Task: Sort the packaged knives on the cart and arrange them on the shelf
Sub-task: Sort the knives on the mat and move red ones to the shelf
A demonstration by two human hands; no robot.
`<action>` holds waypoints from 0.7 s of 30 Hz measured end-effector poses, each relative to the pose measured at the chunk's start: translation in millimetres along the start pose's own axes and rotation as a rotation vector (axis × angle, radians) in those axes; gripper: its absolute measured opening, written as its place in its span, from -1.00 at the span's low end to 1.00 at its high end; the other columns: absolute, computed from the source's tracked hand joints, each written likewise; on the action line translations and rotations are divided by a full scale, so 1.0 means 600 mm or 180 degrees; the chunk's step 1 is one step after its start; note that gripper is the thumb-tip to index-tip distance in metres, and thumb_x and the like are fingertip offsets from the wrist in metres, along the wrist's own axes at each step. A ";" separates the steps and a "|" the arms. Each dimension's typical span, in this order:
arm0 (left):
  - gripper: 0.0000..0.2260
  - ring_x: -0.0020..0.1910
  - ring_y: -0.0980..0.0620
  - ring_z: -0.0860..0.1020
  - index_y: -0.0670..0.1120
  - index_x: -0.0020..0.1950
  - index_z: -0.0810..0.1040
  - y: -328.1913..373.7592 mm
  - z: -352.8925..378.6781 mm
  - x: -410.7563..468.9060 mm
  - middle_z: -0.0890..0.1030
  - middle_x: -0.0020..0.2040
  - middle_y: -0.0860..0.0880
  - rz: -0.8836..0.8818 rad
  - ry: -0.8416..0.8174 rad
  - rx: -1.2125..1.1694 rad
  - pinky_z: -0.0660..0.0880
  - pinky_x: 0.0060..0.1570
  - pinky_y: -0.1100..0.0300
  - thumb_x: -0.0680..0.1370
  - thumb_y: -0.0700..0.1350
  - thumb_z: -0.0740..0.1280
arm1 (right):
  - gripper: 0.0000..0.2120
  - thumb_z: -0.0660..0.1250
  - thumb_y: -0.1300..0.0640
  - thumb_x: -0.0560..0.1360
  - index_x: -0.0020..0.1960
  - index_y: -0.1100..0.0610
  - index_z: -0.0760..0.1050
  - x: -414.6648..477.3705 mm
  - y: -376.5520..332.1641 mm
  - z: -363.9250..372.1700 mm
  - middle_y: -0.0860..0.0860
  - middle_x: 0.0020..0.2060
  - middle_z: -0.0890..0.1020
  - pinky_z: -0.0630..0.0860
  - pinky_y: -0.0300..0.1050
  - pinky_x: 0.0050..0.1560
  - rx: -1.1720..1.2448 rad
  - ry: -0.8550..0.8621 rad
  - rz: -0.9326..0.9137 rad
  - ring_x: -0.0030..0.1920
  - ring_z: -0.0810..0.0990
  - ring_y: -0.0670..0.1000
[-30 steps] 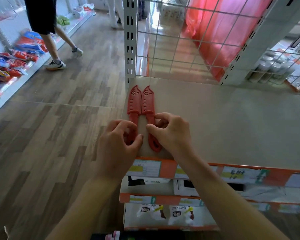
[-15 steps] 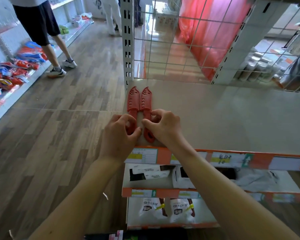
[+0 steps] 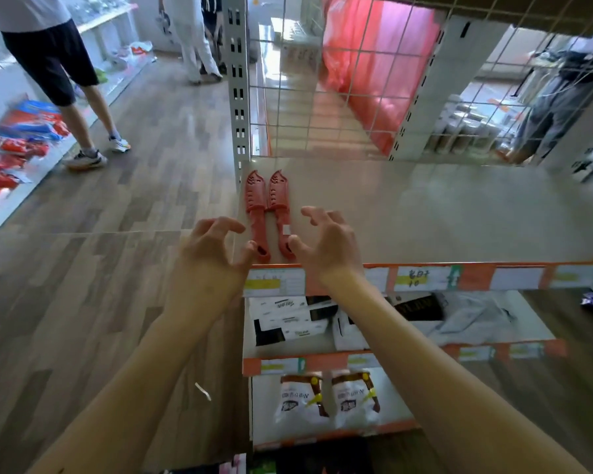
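Two red sheathed knives lie flat on the top shelf point(image 3: 442, 213), at its front-left corner: left knife point(image 3: 256, 213) and right knife point(image 3: 279, 208). They are side by side and parallel, the sheaths touching or nearly so, tips to 12 o'clock, handles to 6 o'clock, handle ends just short of the shelf's front edge. The right knife has a small white sticker on its handle.

The left hand point(image 3: 209, 260) is at 9 o'clock of the handles. Its fingers are spread and loosely curled, gripping nothing, and the thumb tip is at the left knife's handle end; contact unclear. The right hand point(image 3: 327, 246) is at 3 o'clock of the handles. Its fingers are likewise spread and curled with nothing in them, thumb tip against or just beside the right knife's handle. Both knives lie between the two hands.

An orange price strip point(image 3: 466, 278) runs along the shelf front. At 6 o'clock below it, boxes point(image 3: 288, 323) sit on the next shelf down, and white bags point(image 3: 329, 398) sit on the one under that. A slotted post point(image 3: 238, 83) and a wire grid point(image 3: 322, 104) stand at 12 o'clock behind the knives. On the wood floor point(image 3: 83, 268), at 10 o'clock, stands a person point(image 3: 55, 56) in black shorts, with snack packs point(image 3: 18, 138) near their feet.
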State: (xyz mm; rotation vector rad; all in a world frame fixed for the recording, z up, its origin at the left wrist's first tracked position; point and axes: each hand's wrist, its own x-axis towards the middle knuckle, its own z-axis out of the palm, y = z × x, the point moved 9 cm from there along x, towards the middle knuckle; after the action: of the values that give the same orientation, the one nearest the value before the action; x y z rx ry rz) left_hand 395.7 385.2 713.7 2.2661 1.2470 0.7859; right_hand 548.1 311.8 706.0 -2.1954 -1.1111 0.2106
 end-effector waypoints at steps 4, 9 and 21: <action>-0.73 0.17 -0.10 0.48 -0.07 0.20 0.50 0.011 -0.016 -0.030 0.48 0.25 -0.13 0.0135 -0.0197 0.0020 0.32 -0.03 0.20 0.53 -0.02 0.29 | -0.56 0.28 0.06 0.52 0.39 0.05 0.36 -0.041 0.010 -0.021 0.07 0.27 0.43 0.35 -0.12 0.22 -0.0004 0.0012 0.0171 0.29 0.38 0.09; -0.72 0.17 -0.07 0.50 -0.06 0.22 0.49 0.036 -0.036 -0.076 0.50 0.24 -0.11 0.0229 -0.0216 -0.0095 0.33 0.01 0.20 0.53 -0.04 0.28 | -0.58 0.26 0.09 0.54 0.38 0.07 0.36 -0.102 0.012 -0.053 0.09 0.26 0.42 0.30 -0.13 0.26 -0.0027 0.0059 0.0142 0.32 0.31 0.10; -0.76 0.13 -0.01 0.49 -0.11 0.18 0.52 0.080 0.045 -0.315 0.55 0.15 -0.07 -0.0005 -0.0441 -0.0207 0.33 -0.02 0.24 0.54 -0.09 0.29 | -0.59 0.24 0.07 0.54 0.37 0.06 0.37 -0.295 0.156 -0.061 0.06 0.22 0.49 0.35 -0.20 -0.02 -0.0084 -0.0501 0.0279 0.17 0.47 0.06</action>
State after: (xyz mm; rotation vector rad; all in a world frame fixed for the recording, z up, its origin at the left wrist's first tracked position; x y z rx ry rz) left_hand 361.0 196.2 672.0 2.2261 1.1435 0.6473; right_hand 514.3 118.8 650.4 -2.2850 -1.1076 0.4156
